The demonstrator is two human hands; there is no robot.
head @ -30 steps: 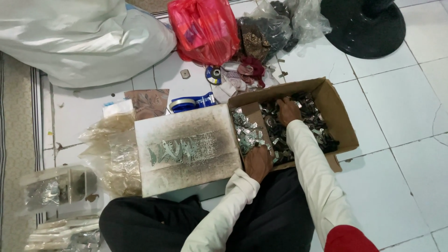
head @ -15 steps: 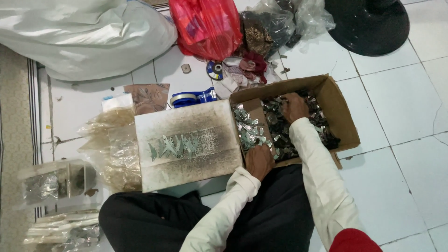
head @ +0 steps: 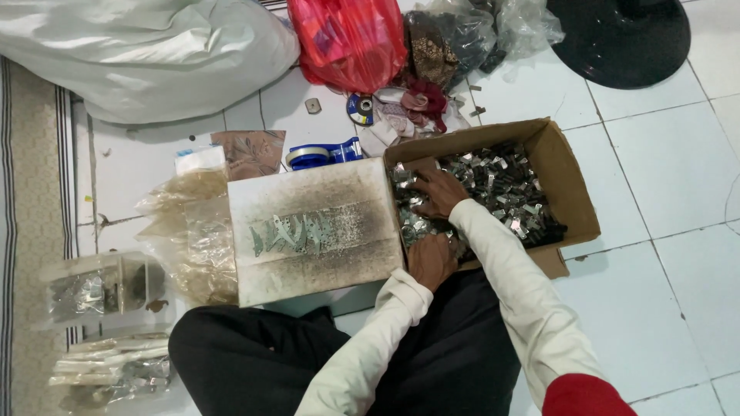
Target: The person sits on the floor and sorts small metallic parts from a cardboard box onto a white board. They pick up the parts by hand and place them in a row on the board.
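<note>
I see my right hand (head: pixel 438 191) spread flat, fingers splayed over the small metal pieces (head: pixel 505 189) heaped in the open cardboard box (head: pixel 574 204) on the tiled floor (head: pixel 663 169). My left hand (head: pixel 432 260) is curled at the box's near edge; whether it pinches a piece I cannot tell. A grimy white board (head: pixel 312 231) lies just beside the box

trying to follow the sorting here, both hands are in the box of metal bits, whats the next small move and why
Probably close the right hand on a small bunch of the metal pieces and lift it clear. It lies spread, palm down, on the pile inside the cardboard box, with nothing visibly held, while the left hand rests at the box's near edge. The stained board beside it has free surface.
</note>
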